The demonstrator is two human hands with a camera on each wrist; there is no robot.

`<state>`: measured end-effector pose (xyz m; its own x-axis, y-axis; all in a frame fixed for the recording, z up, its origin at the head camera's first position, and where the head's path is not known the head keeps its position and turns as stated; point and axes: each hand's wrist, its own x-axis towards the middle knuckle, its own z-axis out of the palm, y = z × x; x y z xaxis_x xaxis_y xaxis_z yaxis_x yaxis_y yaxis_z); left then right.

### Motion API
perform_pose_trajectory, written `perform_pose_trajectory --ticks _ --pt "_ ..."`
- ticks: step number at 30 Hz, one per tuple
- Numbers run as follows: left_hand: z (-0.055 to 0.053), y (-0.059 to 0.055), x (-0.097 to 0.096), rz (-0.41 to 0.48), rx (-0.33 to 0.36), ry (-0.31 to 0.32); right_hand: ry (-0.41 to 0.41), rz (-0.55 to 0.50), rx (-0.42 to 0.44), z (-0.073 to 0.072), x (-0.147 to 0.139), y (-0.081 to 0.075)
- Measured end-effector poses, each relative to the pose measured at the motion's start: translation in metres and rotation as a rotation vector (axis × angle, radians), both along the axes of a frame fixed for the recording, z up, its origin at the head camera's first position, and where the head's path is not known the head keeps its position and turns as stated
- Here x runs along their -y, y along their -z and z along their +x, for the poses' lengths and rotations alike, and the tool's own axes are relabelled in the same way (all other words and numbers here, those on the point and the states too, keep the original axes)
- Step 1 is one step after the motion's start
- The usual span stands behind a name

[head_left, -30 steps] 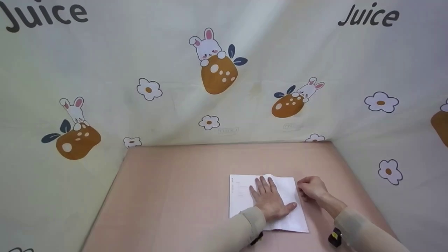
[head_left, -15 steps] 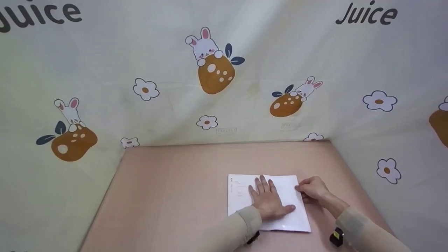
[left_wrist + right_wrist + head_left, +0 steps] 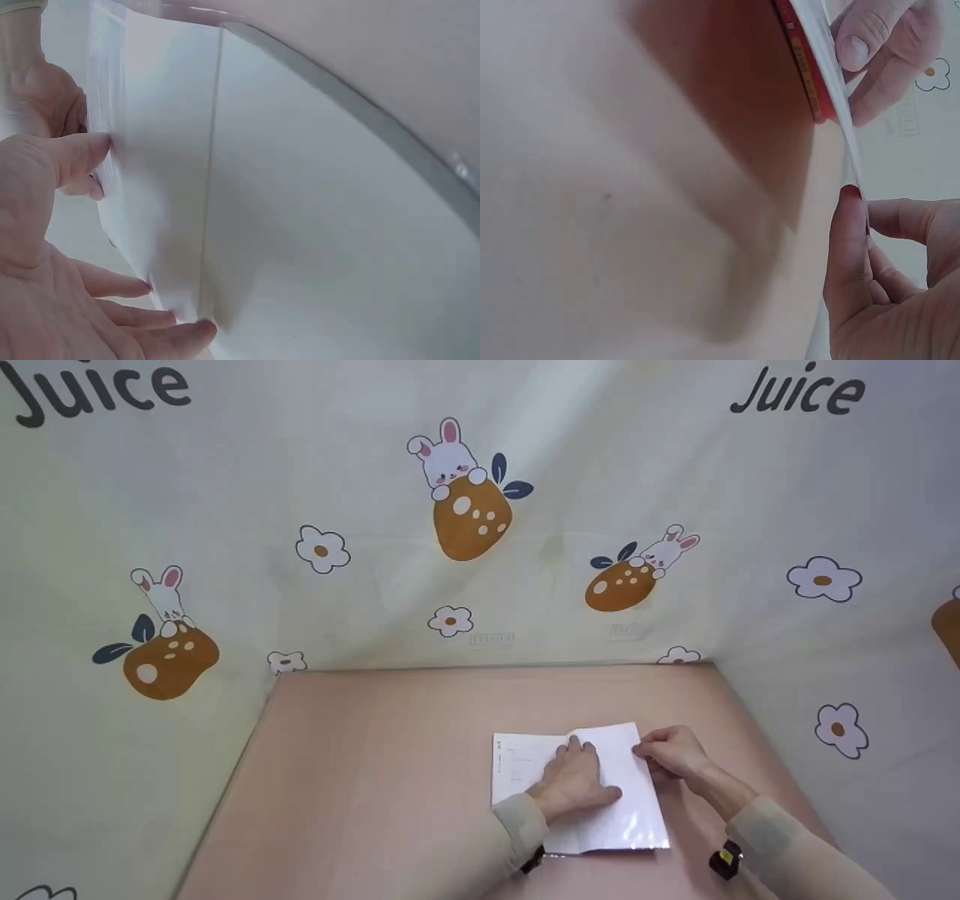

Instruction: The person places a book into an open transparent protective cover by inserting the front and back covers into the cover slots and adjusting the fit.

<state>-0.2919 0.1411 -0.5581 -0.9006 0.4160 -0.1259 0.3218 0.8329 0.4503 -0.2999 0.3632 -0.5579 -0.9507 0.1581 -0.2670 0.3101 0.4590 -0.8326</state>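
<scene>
A white booklet [image 3: 634, 795] lies spread on the table, its right half slightly raised and glossy. Small print shows on its left part, and a crease runs down the middle in the left wrist view. My left hand [image 3: 574, 781] rests on the booklet with its fingertips at the far end of that crease and the thumb pointing right. At the right edge, my right hand [image 3: 679, 754] pinches the sheet between thumb and fingers, clear in the right wrist view. Beneath the white sheet a red book edge [image 3: 806, 64] shows there. Fingers hide part of the page.
The pink table [image 3: 360, 765] extends to the left and behind the booklet. A pale printed curtain [image 3: 360, 600] with rabbits and flowers hangs round the back and sides. A black strap device [image 3: 725, 860] sits at the right wrist.
My right hand has moved slightly away from me, raising the right side of the booklet at its far corner. The left hand's spread fingers have drawn closer together and bent at the crease.
</scene>
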Motion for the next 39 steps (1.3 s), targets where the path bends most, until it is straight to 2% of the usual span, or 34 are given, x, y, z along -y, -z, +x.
perform_pose_trajectory --ticks 10,22,31,36,39 --pt "-0.001 -0.016 0.0 0.082 -0.011 0.05 0.0 0.005 -0.02 0.001 0.008 -0.011" --pt "0.001 -0.029 -0.006 0.115 -0.075 -0.04 -0.025 -0.199 -0.093 -0.001 0.025 -0.02" --pt "-0.002 -0.03 -0.007 0.09 -0.09 -0.04 -0.057 -0.261 -0.106 -0.001 0.039 -0.025" --pt "-0.001 -0.035 -0.003 0.11 -0.087 -0.062 -0.087 -0.308 -0.1 -0.002 0.045 -0.026" --pt "-0.005 -0.035 -0.002 0.124 -0.076 -0.072 -0.094 -0.324 -0.102 -0.003 0.047 -0.027"
